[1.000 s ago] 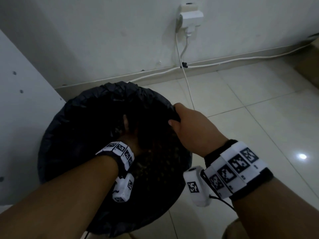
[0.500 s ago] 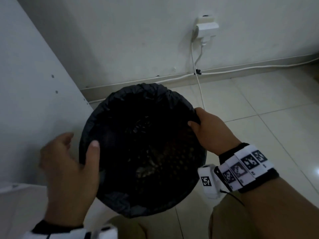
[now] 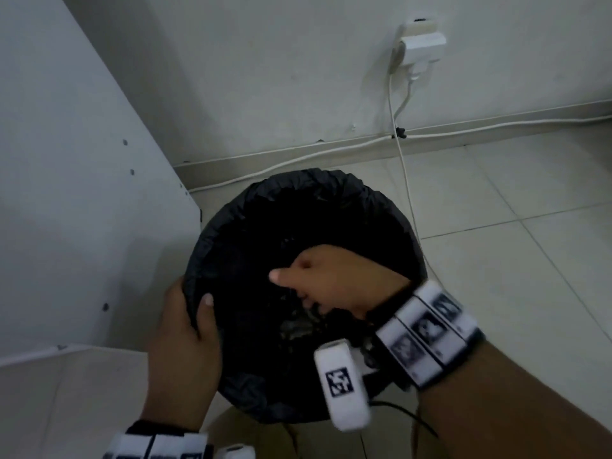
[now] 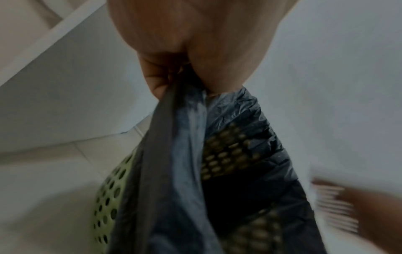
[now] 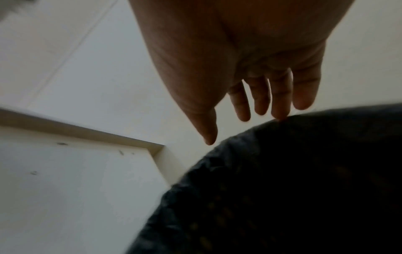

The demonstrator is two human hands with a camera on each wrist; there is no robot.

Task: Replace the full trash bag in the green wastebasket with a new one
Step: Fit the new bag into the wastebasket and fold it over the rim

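The green perforated wastebasket (image 4: 108,197) stands on the floor, lined with a black trash bag (image 3: 298,200) folded over its rim. My left hand (image 3: 188,323) grips the bag's edge at the left rim, thumb inside and fingers outside. The left wrist view shows that hand (image 4: 172,75) pinching a fold of the bag (image 4: 178,154). My right hand (image 3: 331,279) reaches down into the basket's mouth from the right. In the right wrist view its fingers (image 5: 241,106) are straight and spread over the dark bag (image 5: 293,180), holding nothing. The bag's bottom is too dark to read.
A white cabinet panel (image 3: 82,193) stands close against the basket's left side. A wall socket with a plug (image 3: 419,41) sits above, and its white cable (image 3: 405,180) runs down past the basket's right edge. Tiled floor (image 3: 513,243) lies to the right.
My left hand came out of the basket, hovered at its left, then took hold of the left rim. My right hand let go of the right rim and went inside.
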